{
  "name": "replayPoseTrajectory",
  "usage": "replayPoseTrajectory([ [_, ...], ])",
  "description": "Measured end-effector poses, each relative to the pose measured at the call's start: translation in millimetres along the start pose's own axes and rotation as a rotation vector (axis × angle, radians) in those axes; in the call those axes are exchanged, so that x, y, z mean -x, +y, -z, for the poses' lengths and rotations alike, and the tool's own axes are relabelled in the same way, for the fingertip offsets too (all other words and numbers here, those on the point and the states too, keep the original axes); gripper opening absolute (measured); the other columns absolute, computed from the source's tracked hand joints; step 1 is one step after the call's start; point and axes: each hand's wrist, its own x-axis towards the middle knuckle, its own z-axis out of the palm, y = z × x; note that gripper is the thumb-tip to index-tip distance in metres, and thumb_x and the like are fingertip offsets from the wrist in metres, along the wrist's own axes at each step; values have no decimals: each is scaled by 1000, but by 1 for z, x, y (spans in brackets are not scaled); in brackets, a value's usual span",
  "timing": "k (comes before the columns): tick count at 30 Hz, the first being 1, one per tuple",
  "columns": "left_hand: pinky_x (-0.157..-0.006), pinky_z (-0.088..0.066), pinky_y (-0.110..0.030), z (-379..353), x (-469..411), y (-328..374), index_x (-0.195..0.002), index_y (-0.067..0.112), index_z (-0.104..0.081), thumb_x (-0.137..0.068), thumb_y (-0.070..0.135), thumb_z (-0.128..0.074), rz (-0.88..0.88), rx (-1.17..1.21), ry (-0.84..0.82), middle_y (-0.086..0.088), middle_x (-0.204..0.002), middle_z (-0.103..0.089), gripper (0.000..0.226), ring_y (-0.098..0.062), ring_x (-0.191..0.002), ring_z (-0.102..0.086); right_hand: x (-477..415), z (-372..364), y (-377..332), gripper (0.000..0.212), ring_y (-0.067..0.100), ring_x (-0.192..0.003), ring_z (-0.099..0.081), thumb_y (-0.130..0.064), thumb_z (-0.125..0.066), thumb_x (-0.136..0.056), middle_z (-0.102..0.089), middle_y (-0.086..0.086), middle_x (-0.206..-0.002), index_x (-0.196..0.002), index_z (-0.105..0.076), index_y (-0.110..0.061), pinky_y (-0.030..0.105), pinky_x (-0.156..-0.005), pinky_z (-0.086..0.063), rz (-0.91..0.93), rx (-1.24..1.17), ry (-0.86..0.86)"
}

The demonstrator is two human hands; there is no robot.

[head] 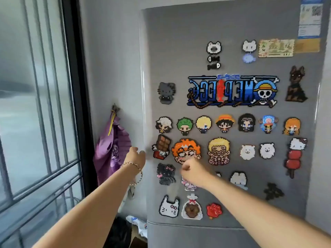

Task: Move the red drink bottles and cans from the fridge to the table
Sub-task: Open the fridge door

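Note:
A grey fridge fills the right of the head view, its upper door [232, 24] closed and covered with several pixel-bead magnets. My left hand [137, 156], with a bracelet on the wrist, reaches to the door's left edge [143, 104], fingers curled at the edge. My right hand [192, 171] is held in a loose fist in front of the door, over the magnets, holding nothing. No red bottles or cans are in view; the fridge's inside is hidden.
A barred window [35, 104] with a dark frame is on the left. A purple bag [111, 149] hangs on the wall between window and fridge. Bags lie on the floor [136, 224] beside the lower fridge door [197, 237].

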Motion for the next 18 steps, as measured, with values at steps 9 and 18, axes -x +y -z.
replayPoseTrajectory([
  [9, -79, -35, -32, -30, -22, 3, -116, -4, -52, -102, 26, -25, -72, 246, -14, -24, -121, -56, 42, -32, -102, -52, -7, -3, -13, 42, 22, -63, -47, -29, -45, -95, -46, -2, -57, -55, -36, -17, 27, -49, -30, -170, 276, 171],
  [18, -75, -34, -34, -5, 9, 8, -106, -1, -49, -102, 24, -27, -165, 29, -102, -25, -117, -54, 34, -36, -96, -52, 46, 25, -17, 24, 25, -91, -64, -31, -45, -95, -69, 2, -93, -94, -66, -17, 25, -65, -42, -274, 292, 267],
])
